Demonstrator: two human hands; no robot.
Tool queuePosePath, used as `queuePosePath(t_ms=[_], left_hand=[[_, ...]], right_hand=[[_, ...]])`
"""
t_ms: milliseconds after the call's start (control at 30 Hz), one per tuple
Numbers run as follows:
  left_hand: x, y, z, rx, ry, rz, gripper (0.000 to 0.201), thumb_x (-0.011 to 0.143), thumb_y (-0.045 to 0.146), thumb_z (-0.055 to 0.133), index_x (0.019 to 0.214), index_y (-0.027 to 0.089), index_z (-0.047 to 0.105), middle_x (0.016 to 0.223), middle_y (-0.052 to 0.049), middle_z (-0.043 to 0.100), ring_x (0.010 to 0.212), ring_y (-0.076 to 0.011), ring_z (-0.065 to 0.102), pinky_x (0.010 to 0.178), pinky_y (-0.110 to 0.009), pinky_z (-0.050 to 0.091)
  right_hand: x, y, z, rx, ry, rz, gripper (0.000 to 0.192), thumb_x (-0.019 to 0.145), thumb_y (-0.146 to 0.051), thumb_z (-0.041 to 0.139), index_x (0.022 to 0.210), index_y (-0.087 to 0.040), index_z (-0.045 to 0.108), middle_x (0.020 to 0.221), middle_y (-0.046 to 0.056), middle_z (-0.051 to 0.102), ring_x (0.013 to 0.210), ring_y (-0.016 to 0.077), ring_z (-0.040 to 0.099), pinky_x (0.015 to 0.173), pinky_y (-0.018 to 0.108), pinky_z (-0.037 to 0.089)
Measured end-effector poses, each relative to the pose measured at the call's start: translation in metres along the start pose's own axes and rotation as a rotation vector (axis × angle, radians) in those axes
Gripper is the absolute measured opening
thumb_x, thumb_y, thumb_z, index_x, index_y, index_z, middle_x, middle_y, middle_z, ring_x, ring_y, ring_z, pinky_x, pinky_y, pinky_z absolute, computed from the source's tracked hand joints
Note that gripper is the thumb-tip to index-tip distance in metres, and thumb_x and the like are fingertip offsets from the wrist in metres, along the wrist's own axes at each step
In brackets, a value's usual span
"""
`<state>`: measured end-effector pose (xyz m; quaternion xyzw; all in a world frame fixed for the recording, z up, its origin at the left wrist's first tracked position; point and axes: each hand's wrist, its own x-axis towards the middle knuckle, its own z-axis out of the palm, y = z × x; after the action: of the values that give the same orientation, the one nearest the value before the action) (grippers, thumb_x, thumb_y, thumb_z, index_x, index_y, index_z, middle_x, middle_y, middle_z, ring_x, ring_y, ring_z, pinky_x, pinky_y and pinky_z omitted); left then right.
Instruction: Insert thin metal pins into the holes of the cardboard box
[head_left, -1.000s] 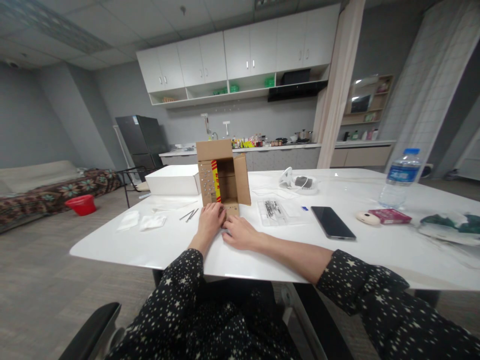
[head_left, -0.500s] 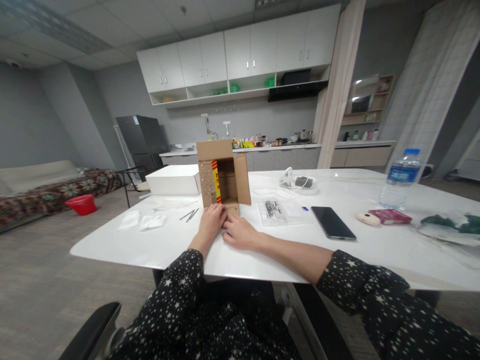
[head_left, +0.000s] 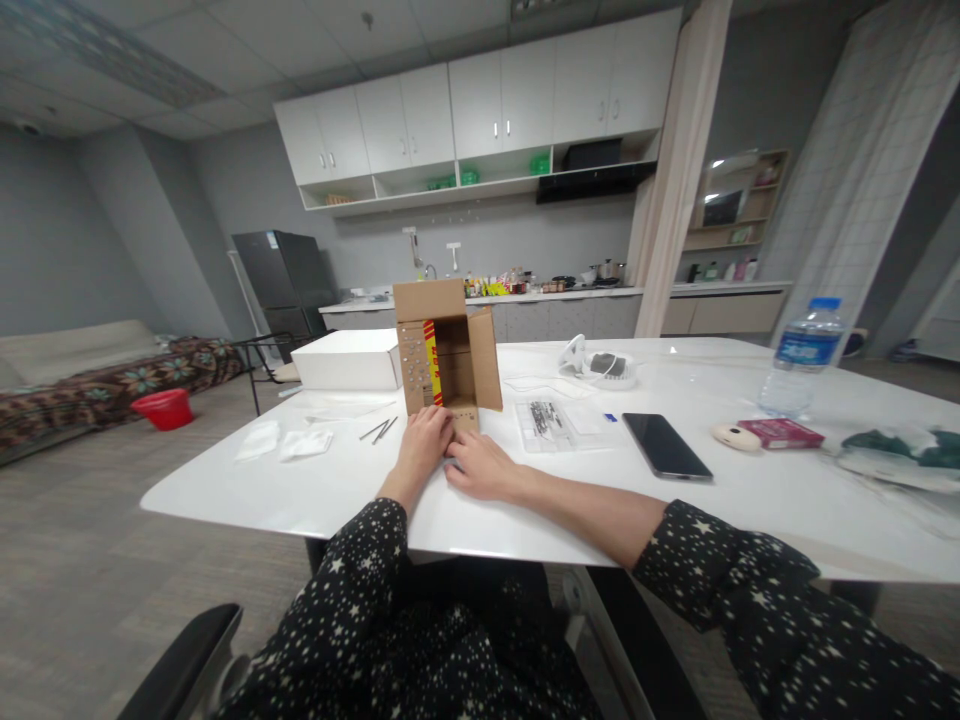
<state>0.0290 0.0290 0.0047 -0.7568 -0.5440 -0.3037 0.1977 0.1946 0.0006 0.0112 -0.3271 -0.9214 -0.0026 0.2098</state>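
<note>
At the far left of the white table (head_left: 315, 495) lie two small crumpled white wrappers (head_left: 283, 441), with a few thin dark metal rods (head_left: 379, 430) just to their right. Farther back stands a closed white box (head_left: 346, 361).

The left hand (head_left: 421, 441) rests palm down on the table with its fingers curled forward, their tips at the near bottom edge of the cardboard box (head_left: 448, 350). What lies under them cannot be made out, so whether it grips anything cannot be told. The cardboard box stands upright just beyond both hands, its open side facing the person, one flap raised above it and another swung out to the right. A red and yellow strip shows on its inner left wall, and its front lower flap (head_left: 462, 415) lies flat toward the hands.

The right hand (head_left: 480, 465) lies just right of the left one, touching it at the fingertips, palm down and loosely flat; it is near the flap, and any hold on something small is hidden.

Right of the hands sits a clear plastic bag of small dark parts (head_left: 546, 420), then a black phone (head_left: 665, 446) face up. Farther right are a pink packet (head_left: 780, 432) and, behind it, a water bottle (head_left: 801, 355).
</note>
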Motion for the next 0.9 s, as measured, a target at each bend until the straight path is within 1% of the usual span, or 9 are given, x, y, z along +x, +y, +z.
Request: queuePosePath(t_ms=[200, 533, 900], left_hand=[[0.0003, 0.0005, -0.0004, 0.005, -0.005, -0.019, 0.014, 0.092, 0.02, 0.051, 0.1, 0.02, 0.063, 0.103, -0.008, 0.068, 0.1, -0.0255, 0.059, 0.086, -0.039, 0.045], [-0.0005, -0.0035, 0.0044, 0.008, -0.009, 0.009, 0.019, 0.093, 0.018, 0.048, 0.104, 0.02, 0.063, 0.105, -0.009, 0.067, 0.103, -0.0256, 0.058, 0.088, -0.04, 0.045], [0.0002, -0.0035, 0.0044, 0.018, -0.027, -0.002, 0.022, 0.092, 0.014, 0.046, 0.106, 0.019, 0.064, 0.107, -0.009, 0.066, 0.103, -0.0259, 0.057, 0.088, -0.041, 0.045]], right_hand=[[0.0003, 0.0005, 0.0006, -0.003, 0.0, 0.003, 0.027, 0.092, -0.031, 0.051, 0.105, -0.014, 0.067, 0.104, 0.011, 0.061, 0.097, 0.0233, 0.053, 0.084, 0.036, 0.041], [-0.0006, -0.0005, -0.0013, -0.014, -0.012, 0.006, 0.029, 0.092, -0.033, 0.049, 0.106, -0.014, 0.067, 0.103, 0.011, 0.061, 0.097, 0.0234, 0.054, 0.085, 0.037, 0.041], [-0.0002, 0.0008, 0.0007, -0.003, -0.005, 0.0, 0.028, 0.092, -0.032, 0.049, 0.105, -0.015, 0.067, 0.102, 0.01, 0.061, 0.096, 0.0227, 0.053, 0.086, 0.036, 0.041]])
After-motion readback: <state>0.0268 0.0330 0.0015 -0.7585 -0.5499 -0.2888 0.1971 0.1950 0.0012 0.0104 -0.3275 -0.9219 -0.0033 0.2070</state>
